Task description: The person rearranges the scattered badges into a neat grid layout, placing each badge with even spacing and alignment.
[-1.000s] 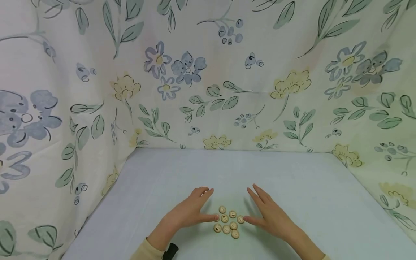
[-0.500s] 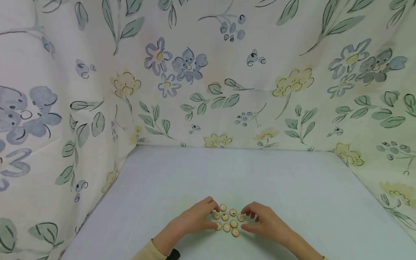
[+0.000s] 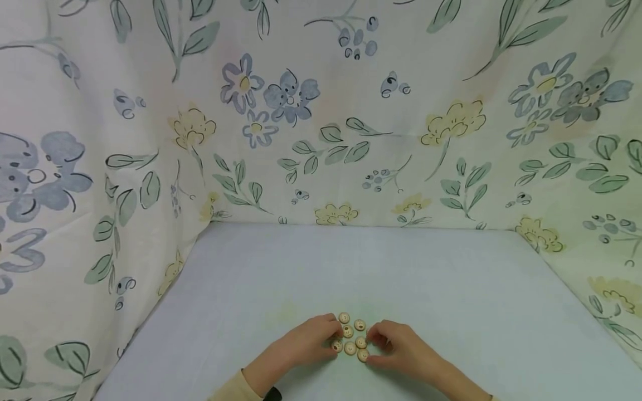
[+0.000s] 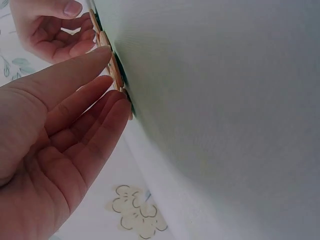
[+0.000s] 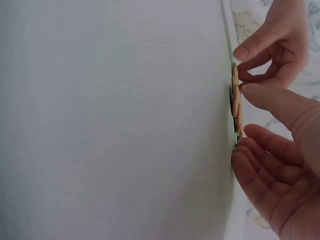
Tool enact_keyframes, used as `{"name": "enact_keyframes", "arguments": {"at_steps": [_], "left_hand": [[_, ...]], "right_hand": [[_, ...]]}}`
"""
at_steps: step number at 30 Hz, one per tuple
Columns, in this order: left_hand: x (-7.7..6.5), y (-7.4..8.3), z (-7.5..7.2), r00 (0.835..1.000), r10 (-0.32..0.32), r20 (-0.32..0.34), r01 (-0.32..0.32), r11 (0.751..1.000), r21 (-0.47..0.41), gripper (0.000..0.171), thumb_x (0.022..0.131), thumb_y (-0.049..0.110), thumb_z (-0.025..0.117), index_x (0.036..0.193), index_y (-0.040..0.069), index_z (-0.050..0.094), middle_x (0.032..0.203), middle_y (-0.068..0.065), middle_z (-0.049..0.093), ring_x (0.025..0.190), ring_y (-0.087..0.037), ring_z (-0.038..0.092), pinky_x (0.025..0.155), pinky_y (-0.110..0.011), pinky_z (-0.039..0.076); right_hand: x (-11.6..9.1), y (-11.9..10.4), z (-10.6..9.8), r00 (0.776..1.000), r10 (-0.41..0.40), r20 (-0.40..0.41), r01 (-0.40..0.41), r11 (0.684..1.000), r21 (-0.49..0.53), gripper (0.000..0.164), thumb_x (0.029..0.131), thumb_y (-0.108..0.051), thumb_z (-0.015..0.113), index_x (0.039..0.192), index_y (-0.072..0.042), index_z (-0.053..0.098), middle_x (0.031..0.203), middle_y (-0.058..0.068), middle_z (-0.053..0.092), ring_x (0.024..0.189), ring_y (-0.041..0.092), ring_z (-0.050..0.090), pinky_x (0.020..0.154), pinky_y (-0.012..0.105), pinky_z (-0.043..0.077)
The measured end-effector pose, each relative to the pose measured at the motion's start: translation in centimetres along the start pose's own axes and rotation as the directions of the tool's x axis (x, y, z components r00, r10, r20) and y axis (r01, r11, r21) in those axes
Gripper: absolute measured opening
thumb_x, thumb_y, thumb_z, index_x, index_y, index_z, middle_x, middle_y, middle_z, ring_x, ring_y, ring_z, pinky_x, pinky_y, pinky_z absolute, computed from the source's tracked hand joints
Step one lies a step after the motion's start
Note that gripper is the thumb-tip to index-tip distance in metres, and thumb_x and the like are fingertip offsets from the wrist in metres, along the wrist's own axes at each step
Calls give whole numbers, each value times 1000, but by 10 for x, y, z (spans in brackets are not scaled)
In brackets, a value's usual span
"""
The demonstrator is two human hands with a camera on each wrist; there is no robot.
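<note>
Several small round wooden discs (image 3: 349, 348) with dark marks on their faces lie in a cluster on the white table (image 3: 451, 278). At their left side my left hand (image 3: 308, 341) touches the cluster, its thumb by the lower-left disc and its bent fingers higher up. My right hand (image 3: 403, 348) meets the cluster from the right, with the thumb at the lowest disc. In the left wrist view the discs (image 4: 117, 70) show edge-on, thin and flat, right at the left fingertips. The right wrist view shows discs (image 5: 236, 97) between the right thumb and fingers. Fingers hide some discs.
A floral curtain (image 3: 291, 167) hangs behind the table and along both sides. Beige sleeves (image 3: 236, 390) cover the forearms, and a dark object (image 3: 273, 394) sits beside the left wrist at the bottom edge.
Both hands have come down and inward, from spread fingers above the discs to bent fingers at the cluster's sides. Discs at the left and right edges are now covered by the fingers.
</note>
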State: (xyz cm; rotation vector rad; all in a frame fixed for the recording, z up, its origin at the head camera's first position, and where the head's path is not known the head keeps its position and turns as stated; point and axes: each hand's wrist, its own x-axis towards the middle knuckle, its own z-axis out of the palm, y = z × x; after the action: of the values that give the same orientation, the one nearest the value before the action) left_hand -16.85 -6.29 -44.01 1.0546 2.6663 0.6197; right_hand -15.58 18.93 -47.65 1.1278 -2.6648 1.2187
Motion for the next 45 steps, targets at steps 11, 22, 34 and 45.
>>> {"name": "enact_keyframes", "arguments": {"at_steps": [11, 22, 34, 45], "left_hand": [[0, 6, 3, 1000, 19, -17, -19, 999, 47, 15, 81, 9, 77, 91, 13, 66, 82, 10, 50, 72, -1, 43, 67, -17, 41], [0, 8, 6, 995, 44, -90, -33, 993, 116, 19, 78, 7, 79, 84, 15, 63, 76, 11, 48, 67, -1, 40, 62, -15, 38], [1, 10, 5, 997, 0, -82, 10, 992, 129, 20, 77, 10, 80, 81, 15, 61, 73, 12, 45, 65, -2, 40, 63, -18, 37], [2, 7, 5, 997, 0, -79, 10, 993, 120, 16, 78, 12, 79, 83, 16, 64, 74, 12, 49, 67, -2, 41, 72, -22, 41]], "right_hand": [[4, -1, 4, 999, -19, 29, 19, 1000, 2, 22, 82, -19, 79, 96, -15, 63, 85, -10, 60, 77, 2, 54, 66, 20, 50], [7, -7, 6, 999, -22, 48, 23, 999, -30, 22, 80, -17, 81, 93, -15, 63, 83, -12, 57, 75, -1, 51, 64, 19, 47], [12, -10, 5, 991, 87, 106, -89, 996, 13, 20, 79, -16, 81, 90, -15, 64, 82, -13, 59, 74, 1, 54, 65, 20, 49], [14, -12, 2, 985, 116, 128, -119, 993, 11, 21, 77, -19, 83, 88, -17, 65, 82, -14, 60, 73, 0, 55, 64, 21, 50]]}}
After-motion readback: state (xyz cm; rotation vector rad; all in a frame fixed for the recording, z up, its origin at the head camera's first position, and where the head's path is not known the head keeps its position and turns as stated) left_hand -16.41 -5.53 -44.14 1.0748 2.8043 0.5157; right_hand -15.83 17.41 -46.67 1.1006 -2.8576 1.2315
